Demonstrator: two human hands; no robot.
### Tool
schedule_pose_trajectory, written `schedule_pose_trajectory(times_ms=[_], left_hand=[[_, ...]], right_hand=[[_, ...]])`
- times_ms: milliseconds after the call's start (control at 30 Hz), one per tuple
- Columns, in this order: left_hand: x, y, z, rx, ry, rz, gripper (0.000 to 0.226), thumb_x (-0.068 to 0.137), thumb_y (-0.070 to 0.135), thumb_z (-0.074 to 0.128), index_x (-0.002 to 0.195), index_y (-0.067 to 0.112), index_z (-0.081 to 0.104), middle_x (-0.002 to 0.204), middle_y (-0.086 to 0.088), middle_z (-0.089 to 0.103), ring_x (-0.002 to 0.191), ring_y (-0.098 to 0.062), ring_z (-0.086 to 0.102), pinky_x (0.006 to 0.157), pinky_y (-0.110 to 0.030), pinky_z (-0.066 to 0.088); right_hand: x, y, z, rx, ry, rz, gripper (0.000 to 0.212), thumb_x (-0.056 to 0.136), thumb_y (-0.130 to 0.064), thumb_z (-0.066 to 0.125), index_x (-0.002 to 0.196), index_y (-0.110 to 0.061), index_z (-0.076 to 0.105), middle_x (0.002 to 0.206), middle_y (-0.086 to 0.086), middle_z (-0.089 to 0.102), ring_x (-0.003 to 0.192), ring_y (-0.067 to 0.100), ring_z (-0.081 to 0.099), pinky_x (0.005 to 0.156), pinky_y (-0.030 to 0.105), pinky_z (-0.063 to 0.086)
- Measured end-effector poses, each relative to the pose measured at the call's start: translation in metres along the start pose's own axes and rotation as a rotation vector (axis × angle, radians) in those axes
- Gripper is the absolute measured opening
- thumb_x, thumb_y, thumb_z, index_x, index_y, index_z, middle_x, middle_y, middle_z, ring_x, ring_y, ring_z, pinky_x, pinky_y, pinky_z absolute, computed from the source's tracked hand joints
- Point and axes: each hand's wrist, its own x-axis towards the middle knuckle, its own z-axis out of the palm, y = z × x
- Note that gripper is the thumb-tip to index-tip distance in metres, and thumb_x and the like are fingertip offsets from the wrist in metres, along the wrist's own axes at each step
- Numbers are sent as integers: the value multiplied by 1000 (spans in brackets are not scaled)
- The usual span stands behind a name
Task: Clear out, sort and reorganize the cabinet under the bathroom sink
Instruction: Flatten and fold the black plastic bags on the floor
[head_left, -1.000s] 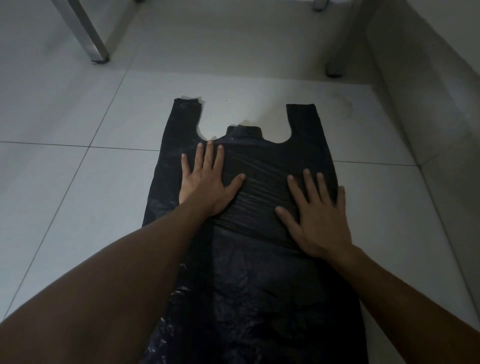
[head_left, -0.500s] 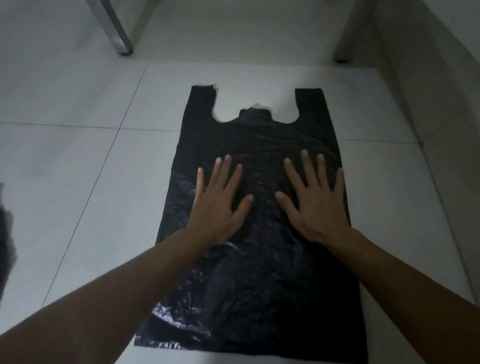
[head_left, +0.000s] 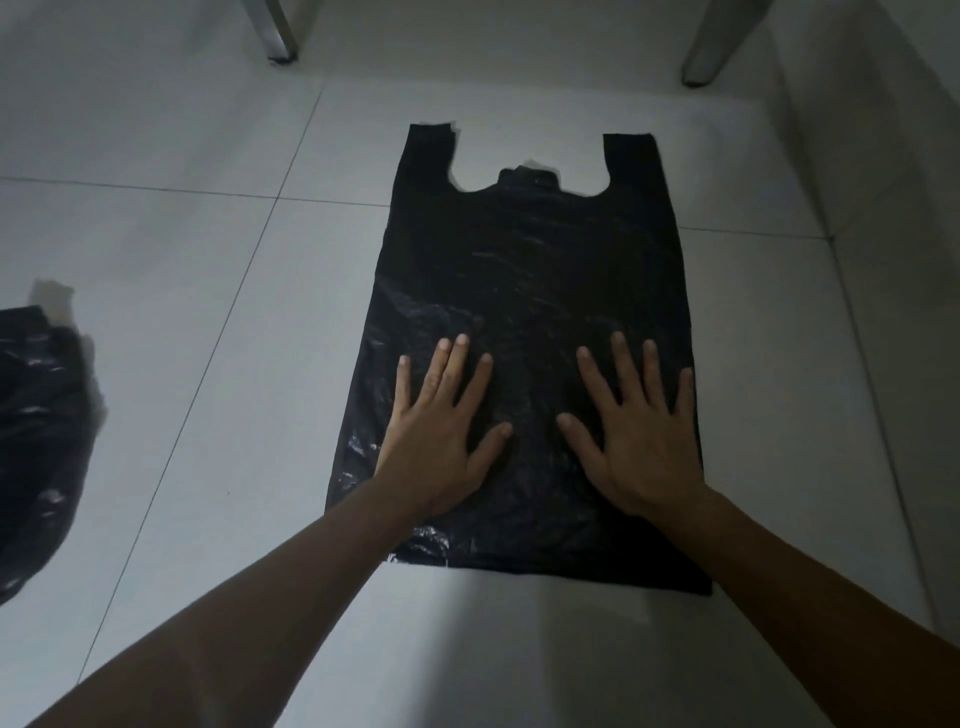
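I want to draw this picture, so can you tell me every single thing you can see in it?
Flat plastic bag: one, black, spread out on the floor in the middle, handles pointing away from the person.
Second plastic bag: one, black and crumpled, at the left edge, partly out of view.
Floor tiles: several, pale grey, under everything.
Metal legs: two, silvery grey, at the top, one on the left and one on the right.
Wall: one, pale grey, along the right side.
Left hand: one, fingers spread, pressing flat on the near part of the flat plastic bag.
Right hand: one, fingers spread, pressing flat beside it.
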Motion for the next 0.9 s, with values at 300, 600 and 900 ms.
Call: schedule_pose_trajectory(times_ms=[300, 600, 900], left_hand=[[-57, -17, 20, 44, -112, -29, 75, 94, 66, 10, 155, 24, 11, 163, -6, -2, 150, -22, -3, 119, -55, 3], [-74, -32, 22, 18, -125, -108, 74, 94, 66, 18, 155, 26, 8, 162, -3, -3, 150, -22, -6, 119, -54, 6], [-51, -63, -68, -123, -422, -123, 68, 93, 63, 36, 149, 27, 29, 156, -4, 30, 139, -29, 36, 113, -45, 30]], right_hand=[[-63, 4, 32, -63, -119, 6, 77, 88, -75, 6, 155, -37, 4, 164, 2, 0, 150, 29, -3, 117, 61, 4], [-80, 10, 31, -49, -141, 17, 76, 90, -74, 10, 155, -35, 0, 164, 4, -1, 150, 30, -2, 117, 60, 4], [-47, -35, -61, -3, -444, -42, 96, 75, -88, 0, 154, -35, -2, 163, 2, 10, 147, 26, 19, 118, 50, 18]])
